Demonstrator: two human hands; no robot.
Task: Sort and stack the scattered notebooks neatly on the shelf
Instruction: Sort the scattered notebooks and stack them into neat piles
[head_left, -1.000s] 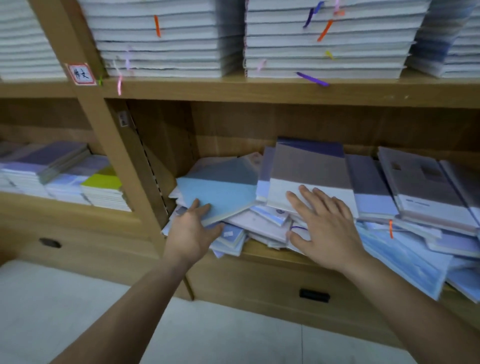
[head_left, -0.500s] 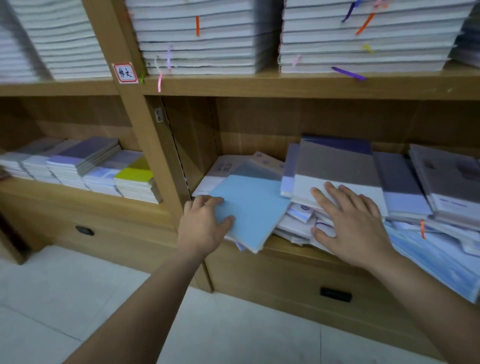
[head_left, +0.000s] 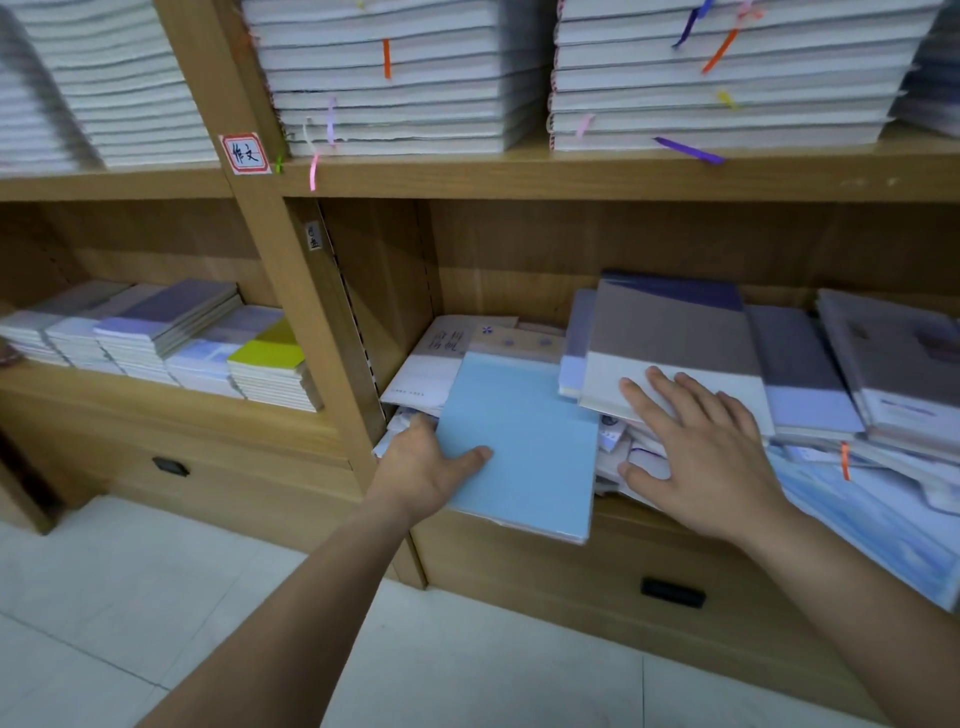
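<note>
While my left hand (head_left: 417, 468) grips the blue notebook (head_left: 524, 441) at its 8 o'clock corner, my right hand (head_left: 705, 451) lies released, fingers spread, at 3 o'clock on the notebook pile (head_left: 675, 332) filling the shelf (head_left: 571, 244).

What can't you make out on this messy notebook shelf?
Head view only.
- Left hand: fingers hidden under the light blue notebook; only the thumb shows.
- Loose notebooks beneath the right hand: covers hidden by the hand and the grey-and-white notebook.
- Pale blue notebooks at far right: cut off by the frame edge.
- Small label on the shelf upright: too small to read.
</note>
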